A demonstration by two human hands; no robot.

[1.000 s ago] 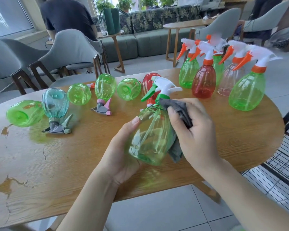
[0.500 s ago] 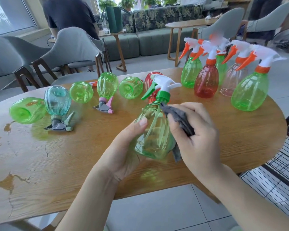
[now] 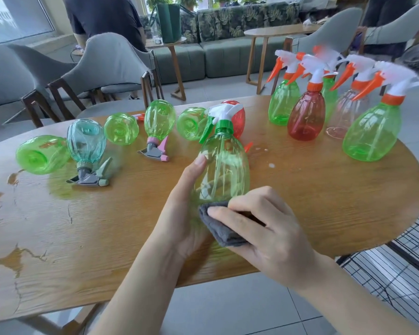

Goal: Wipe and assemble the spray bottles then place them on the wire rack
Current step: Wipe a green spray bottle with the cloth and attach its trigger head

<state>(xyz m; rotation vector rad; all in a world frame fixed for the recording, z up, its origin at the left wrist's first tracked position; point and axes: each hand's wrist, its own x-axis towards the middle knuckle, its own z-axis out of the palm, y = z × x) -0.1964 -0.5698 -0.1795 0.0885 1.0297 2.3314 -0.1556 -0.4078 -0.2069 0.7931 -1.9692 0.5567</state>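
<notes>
Green spray bottle (image 3: 224, 165) upright over near counter (image 3: 82, 226), wrapped by left hand (image 3: 182, 213); right hand (image 3: 264, 228) pinching grey cloth (image 3: 218, 226) against its base (wire rack (image 3: 397, 269) right).

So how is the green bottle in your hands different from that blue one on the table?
The green bottle is held upright above the table by the left hand; the blue bottle stands upside down on its sprayer. The green one has a white and green sprayer, the blue one a grey one. A grey cloth in the right hand touches the green one only. Both are see-through plastic with sprayers fitted.
</notes>
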